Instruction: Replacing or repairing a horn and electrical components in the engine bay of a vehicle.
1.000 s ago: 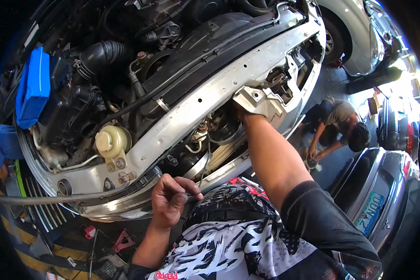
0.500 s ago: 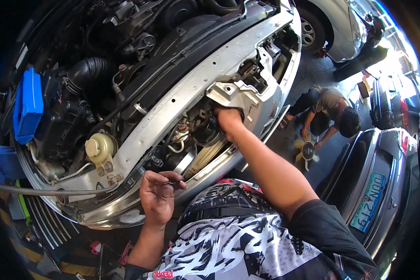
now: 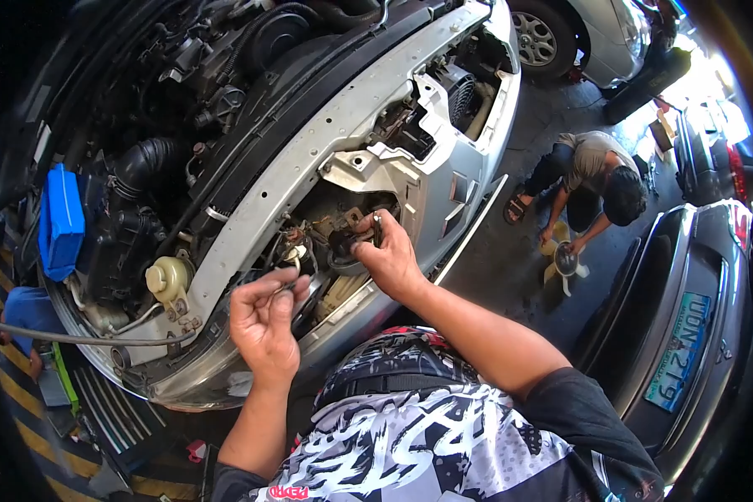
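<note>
My left hand (image 3: 265,330) is raised in front of the car's front end, thumb and fingers pinched together. A small dark thing seems to sit between those fingertips, too small to name. My right hand (image 3: 391,258) is over the headlight opening, thumb and forefinger closed on a small piece with a metallic glint that I cannot make out. Behind it lies a round black part (image 3: 343,244) within the opening, partly covered by the fingers. A silver crossbar (image 3: 289,180) runs along the front of the engine bay, with the grey bumper (image 3: 450,197) below it.
A cream reservoir (image 3: 167,279) and a blue box-shaped thing (image 3: 62,222) are at the left of the engine bay. To the right, a crouching person (image 3: 598,171) holds a pale fan (image 3: 566,262) near the floor. A dark car (image 3: 682,309) stands close at my right.
My right hand has come back out of the opening, and its pinched fingers now show. My left hand has moved up a little, nearer the crossbar. The whole view has shifted slightly.
</note>
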`<state>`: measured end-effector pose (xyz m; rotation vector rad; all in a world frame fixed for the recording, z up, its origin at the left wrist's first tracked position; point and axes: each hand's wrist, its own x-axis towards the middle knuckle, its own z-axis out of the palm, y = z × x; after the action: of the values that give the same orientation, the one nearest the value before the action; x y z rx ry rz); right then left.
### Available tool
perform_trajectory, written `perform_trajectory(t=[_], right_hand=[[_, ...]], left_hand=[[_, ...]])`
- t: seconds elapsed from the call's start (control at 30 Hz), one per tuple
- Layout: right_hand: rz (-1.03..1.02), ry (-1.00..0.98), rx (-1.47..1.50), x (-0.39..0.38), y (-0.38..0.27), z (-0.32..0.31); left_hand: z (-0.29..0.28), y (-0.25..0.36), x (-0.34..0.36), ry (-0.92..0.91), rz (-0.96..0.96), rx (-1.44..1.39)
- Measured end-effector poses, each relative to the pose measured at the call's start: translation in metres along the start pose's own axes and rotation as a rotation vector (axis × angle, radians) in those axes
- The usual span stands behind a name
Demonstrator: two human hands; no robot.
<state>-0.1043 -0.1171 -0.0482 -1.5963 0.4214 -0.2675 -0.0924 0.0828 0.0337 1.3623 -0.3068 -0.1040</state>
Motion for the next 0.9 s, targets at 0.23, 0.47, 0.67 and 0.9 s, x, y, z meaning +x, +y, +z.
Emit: perform_trajectory(t=[0.23, 0.47, 0.67, 0.9], right_hand=[[-0.017, -0.110, 0.008, -0.007, -0.002, -0.003], [-0.064, -0.147, 0.140, 0.005, -0.008, -0.007], [-0.065, -0.179, -0.025, 0.012, -0.020, -0.007], [-0.063, -0.207, -0.058, 0.019, -0.009, -0.001]], left_hand=[[0.033, -0.053, 0.049, -0.017, 0.055, 0.390], [0.043, -0.084, 0.050, -0.011, -0.070, 0.546], [0.040, -0.099, 0.049, -0.020, -0.042, 0.392], [0.027, -0.103, 0.050, -0.043, -0.025, 0.310]])
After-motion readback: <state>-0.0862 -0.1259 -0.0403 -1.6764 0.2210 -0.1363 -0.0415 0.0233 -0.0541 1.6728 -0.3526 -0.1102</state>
